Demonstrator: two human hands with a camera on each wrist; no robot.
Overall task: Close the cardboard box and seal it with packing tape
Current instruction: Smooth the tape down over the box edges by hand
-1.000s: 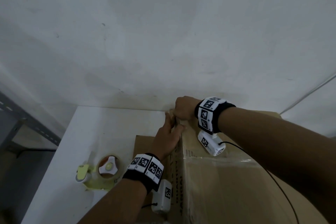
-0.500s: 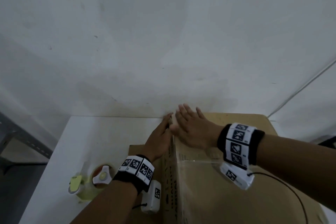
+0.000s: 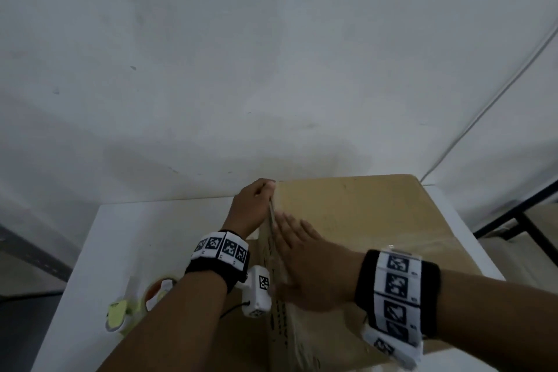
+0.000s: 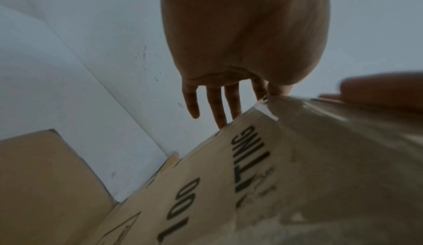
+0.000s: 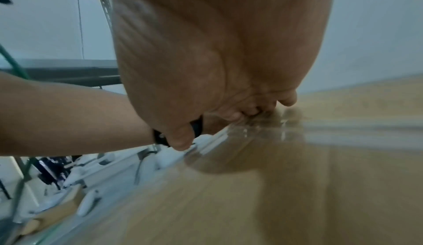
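The cardboard box (image 3: pixel 356 220) sits closed on the white tabletop (image 3: pixel 145 235), against the wall. My right hand (image 3: pixel 311 269) lies flat on its top near the left edge, fingers (image 3: pixel 290 229) straight, pressing the clear packing tape (image 3: pixel 422 246) that runs across the lid. My left hand (image 3: pixel 247 208) is at the box's far left corner, fingers (image 4: pixel 215 107) extended down the printed side, thumb on the top edge. The tape dispenser (image 3: pixel 142 302) rests on the tabletop left of the box, partly behind my left forearm.
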